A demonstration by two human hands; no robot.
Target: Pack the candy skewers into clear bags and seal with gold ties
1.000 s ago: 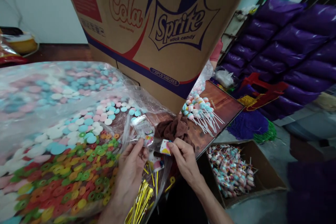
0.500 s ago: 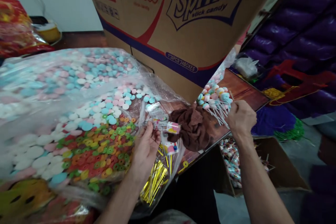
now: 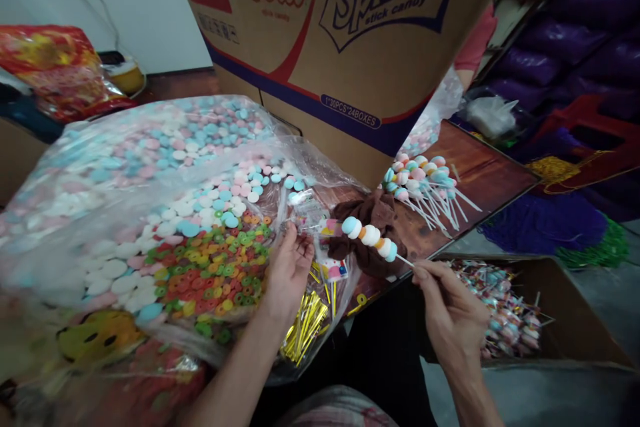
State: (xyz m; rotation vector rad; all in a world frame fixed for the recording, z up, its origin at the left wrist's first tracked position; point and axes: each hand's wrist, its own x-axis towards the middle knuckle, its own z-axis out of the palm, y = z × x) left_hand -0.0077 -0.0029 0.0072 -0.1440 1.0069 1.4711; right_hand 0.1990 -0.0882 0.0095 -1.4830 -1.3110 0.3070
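Observation:
In my right hand (image 3: 450, 313) is the white stick of a marshmallow skewer (image 3: 370, 235), pinched between thumb and fingers. White and pale blue marshmallows alternate on it with orange pieces. Its far tip points left, at the mouth of a small clear plastic bag (image 3: 313, 221) with a coloured print. My left hand (image 3: 291, 270) pinches that bag with thumb and fingertips. A crumpled brown cloth (image 3: 379, 210) lies behind the skewer. Below the bag are gold twist ties (image 3: 305, 330). More marshmallow skewers (image 3: 425, 180) lie in a pile on the table (image 3: 487, 160).
A large bag of marshmallows (image 3: 150, 140) and gummy rings (image 3: 215, 273) spreads across the left. A tall carton (image 3: 320, 67) stands at the back. An open cardboard box (image 3: 575, 313) at lower right holds wrapped sticks. Purple bundles (image 3: 570, 47) are stacked at far right.
My right hand has come from the skewer pile toward my left hand, now with a marshmallow skewer in it. My left hand still holds the plastic bag. The view has shifted slightly.

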